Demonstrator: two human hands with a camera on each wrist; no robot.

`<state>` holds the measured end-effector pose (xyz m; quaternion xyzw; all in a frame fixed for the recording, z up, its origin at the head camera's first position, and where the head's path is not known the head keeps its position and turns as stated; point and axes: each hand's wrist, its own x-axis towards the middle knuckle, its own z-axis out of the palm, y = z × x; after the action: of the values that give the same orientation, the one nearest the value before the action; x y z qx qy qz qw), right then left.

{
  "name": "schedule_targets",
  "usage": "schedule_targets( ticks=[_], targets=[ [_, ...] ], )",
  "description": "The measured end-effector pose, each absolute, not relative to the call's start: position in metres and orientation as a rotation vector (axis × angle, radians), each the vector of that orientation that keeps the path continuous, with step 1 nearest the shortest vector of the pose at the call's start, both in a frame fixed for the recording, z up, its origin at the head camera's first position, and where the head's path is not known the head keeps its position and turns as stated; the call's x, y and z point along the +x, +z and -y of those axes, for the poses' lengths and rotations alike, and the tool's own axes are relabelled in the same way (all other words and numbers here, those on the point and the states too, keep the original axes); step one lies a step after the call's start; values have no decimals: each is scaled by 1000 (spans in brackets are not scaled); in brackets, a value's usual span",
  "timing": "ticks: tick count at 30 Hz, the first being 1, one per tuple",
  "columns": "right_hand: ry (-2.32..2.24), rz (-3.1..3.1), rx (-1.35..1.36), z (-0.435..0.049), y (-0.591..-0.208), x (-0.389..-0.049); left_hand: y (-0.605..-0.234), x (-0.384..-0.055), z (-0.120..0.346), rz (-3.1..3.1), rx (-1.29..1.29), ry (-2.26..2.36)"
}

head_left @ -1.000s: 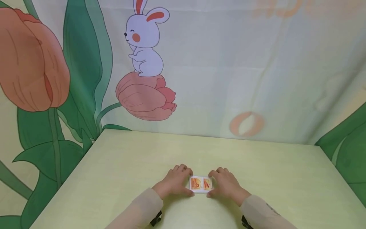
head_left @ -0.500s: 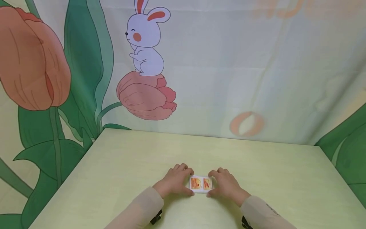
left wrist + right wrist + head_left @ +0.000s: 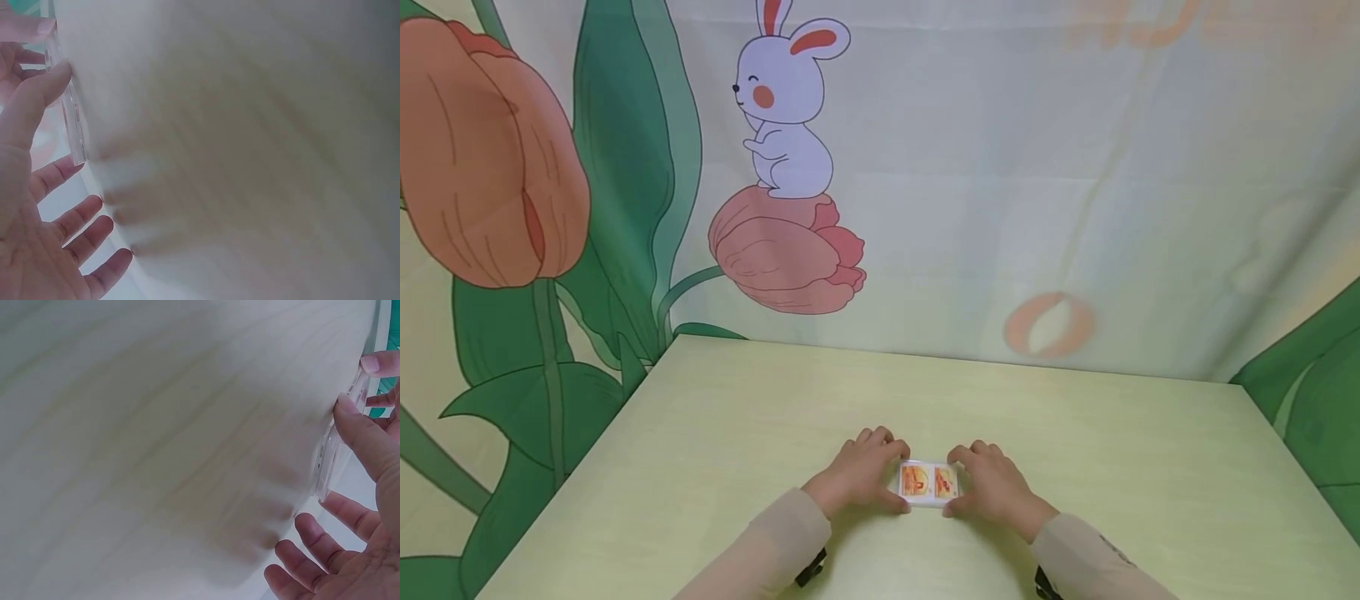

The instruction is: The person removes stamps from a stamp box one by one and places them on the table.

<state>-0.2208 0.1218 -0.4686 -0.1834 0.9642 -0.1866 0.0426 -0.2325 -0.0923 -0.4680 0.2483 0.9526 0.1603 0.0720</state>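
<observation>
A small flat clear plastic case [image 3: 930,502] with two orange-and-yellow pictures on its face lies on the table between the hands. The left hand [image 3: 867,475] grips its left end, thumb on the near edge and index finger at the far corner. At the right end, the right hand [image 3: 995,485] holds it the same way. Seen edge-on in the left wrist view, the clear case [image 3: 75,131] looks thin. In the right wrist view, the case [image 3: 325,465] has layered transparent edges; the other fingers of both hands spread beyond it, tips near the tabletop.
The pale yellow-green table [image 3: 760,400] extends around the hands to its back edge. Behind it hangs a cloth backdrop [image 3: 940,208] printed with a rabbit, tulips and green leaves. Beige sleeves [image 3: 775,533] cover both forearms, with black straps below the wrists.
Both hands keep their hold on the case in the same place. Only the head view has shifted slightly, the backdrop moving a little to the right in it.
</observation>
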Motion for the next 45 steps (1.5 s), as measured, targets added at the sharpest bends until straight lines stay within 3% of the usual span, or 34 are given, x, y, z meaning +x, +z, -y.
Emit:
schedule_targets(
  ticks=[45],
  targets=[
    [-645, -2930, -718, -119, -474, -226, -468, -230, 90, -2853, 752, 436]
  ],
)
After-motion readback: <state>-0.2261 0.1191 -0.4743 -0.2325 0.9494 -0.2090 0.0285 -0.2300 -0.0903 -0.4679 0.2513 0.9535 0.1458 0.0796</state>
